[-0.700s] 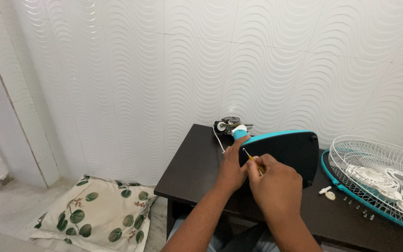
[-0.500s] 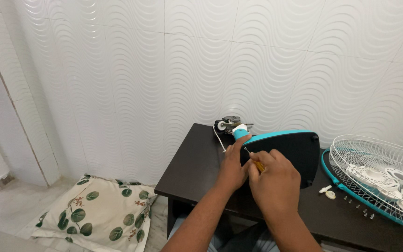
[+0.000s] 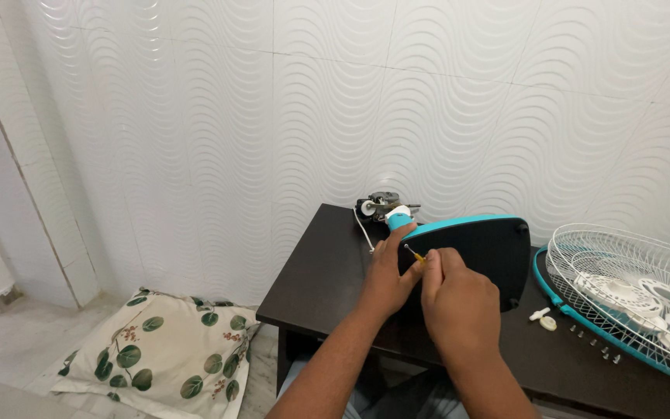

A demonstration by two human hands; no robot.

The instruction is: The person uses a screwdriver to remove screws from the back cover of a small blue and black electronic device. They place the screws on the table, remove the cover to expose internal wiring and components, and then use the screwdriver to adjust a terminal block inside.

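Noting positions first. Where does the fan base lie from the hands?

— Directly ahead of them, tipped on edge on the dark bench (image 3: 327,271). The fan base (image 3: 478,252) shows its black underside toward the person, teal rim along the top.

And its long axis?

— Runs left to right across the view. The teal neck and bare motor (image 3: 385,208) sit at the left end, near the wall; a white cord trails down from there.

Which of the hands is nearer the work?

— The left hand (image 3: 388,278) is already on it, fingers wrapped over the left edge of the base just below the neck, closed in a steadying grip. The right hand (image 3: 459,299) sits just beside it, closer to the person, curled shut round a small screwdriver (image 3: 414,254).

Where does the tool point?

— Tip angled up and left, toward the underside of the base near the left hand's fingertips. Whether the tip is seated in a screw, cannot tell; too small.

Anything else near?

— White wire fan guard (image 3: 630,283) with a teal ring lies flat at the right end of the bench, well apart from the hands. Small screws and white fittings (image 3: 543,319) lie between guard and base. Leaf-print cushion (image 3: 164,353) on the floor to the left.
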